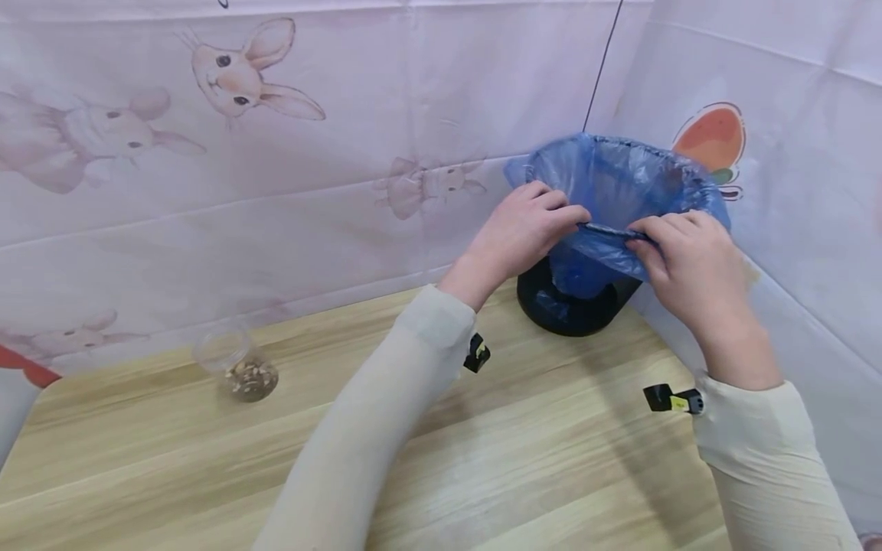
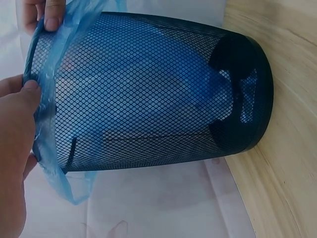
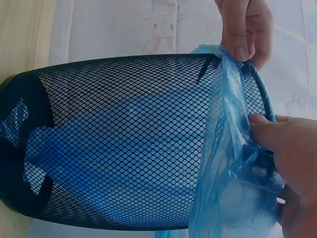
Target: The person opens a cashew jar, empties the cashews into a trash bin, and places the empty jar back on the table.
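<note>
A black mesh wastebasket (image 2: 148, 144) stands at the back right of the table, lined with a blue plastic bag (image 1: 623, 184). The bag's top edge is folded outward over the rim and hangs down the outside; through the mesh its body bunches toward the base. My left hand (image 1: 527, 222) pinches bag and rim on the near side, thumb outside. A short way to the right along that rim, my right hand (image 1: 699, 264) grips bag and rim too, its thumb (image 3: 262, 129) against the outside. Some curled fingers are hidden behind the rim.
A clear jar (image 1: 237, 363) with brown and pale bits at its bottom stands on the wooden table (image 1: 482, 459) to the left. Rabbit-printed sheeting (image 1: 344, 191) hangs close behind the basket and along its right. Something red and white (image 1: 24, 383) shows at the left edge.
</note>
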Demonstrator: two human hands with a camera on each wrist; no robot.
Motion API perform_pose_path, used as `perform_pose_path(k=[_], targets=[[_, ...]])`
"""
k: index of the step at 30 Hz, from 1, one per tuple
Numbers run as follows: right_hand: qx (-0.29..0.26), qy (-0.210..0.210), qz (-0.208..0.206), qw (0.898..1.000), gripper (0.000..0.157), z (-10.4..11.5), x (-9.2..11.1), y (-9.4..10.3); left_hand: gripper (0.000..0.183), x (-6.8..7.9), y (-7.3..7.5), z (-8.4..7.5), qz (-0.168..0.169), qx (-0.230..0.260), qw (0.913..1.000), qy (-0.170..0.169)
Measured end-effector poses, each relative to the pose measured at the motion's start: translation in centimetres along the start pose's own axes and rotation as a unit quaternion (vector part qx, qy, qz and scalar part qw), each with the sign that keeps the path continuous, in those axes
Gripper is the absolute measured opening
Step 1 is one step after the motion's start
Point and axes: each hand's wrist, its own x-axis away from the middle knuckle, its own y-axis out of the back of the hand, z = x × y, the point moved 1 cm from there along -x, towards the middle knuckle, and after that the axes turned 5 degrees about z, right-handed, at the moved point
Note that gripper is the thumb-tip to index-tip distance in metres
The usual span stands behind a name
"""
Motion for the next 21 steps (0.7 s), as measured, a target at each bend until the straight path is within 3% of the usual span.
perform_pose_path(k=[21], targets=[[-0.015,0.006,-0.01,1.0,0.014,1.9,0.0,-0.2,0.024,1.8,1.5,-0.2,0.016,-0.021,0.9994,0.021]])
